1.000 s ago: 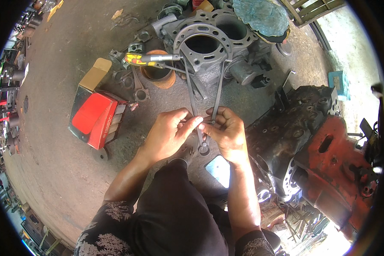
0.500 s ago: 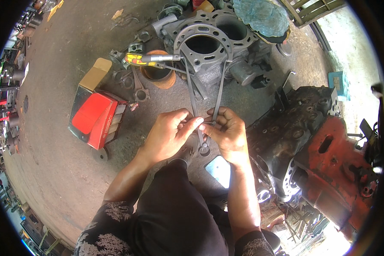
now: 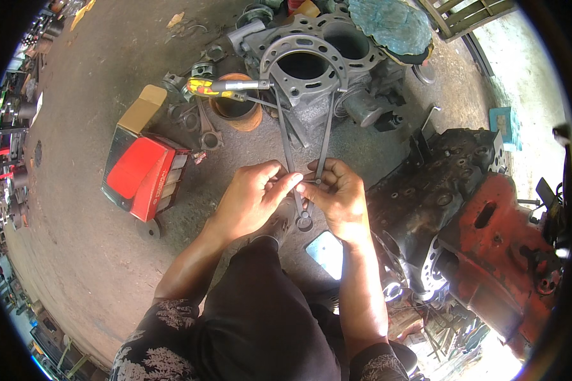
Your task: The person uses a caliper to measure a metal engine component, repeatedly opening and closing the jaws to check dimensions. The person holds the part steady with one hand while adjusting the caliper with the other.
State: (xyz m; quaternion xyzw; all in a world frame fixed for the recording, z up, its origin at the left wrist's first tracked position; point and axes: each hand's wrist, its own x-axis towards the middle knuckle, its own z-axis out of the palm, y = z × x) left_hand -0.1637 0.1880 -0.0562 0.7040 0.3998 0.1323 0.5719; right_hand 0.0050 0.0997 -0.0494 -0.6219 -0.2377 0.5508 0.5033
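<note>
In front of me, both hands close around the adjusting screw of a grey spring caliper (image 3: 326, 140). My left hand (image 3: 248, 200) pinches it with thumb and forefinger, and my right hand (image 3: 340, 197) grips the right-leg side, thumb tip near the left one. The caliper's spring ring points toward me. Its leg tips reach away, between the ends of a large micrometer (image 3: 304, 43) with a curved, perforated frame. That frame lies over a cylinder bore of the grey engine block (image 3: 305, 95). Beside the micrometer's barrel lies a yellow-and-red handled tool (image 3: 203, 87).
A red box (image 3: 149, 174) with its flap raised stands at left. Connecting rods (image 3: 208, 133) and a rusty cylinder sleeve (image 3: 245, 117) lie by the block. Another dark engine part (image 3: 419, 184) and a red metal piece (image 3: 489, 247) occupy the right. A phone-like slab (image 3: 326, 254) is near my right forearm.
Almost nothing differs. Both hands keep their hold on the spring caliper, with at most a tiny shift of the fingers and caliper legs.
</note>
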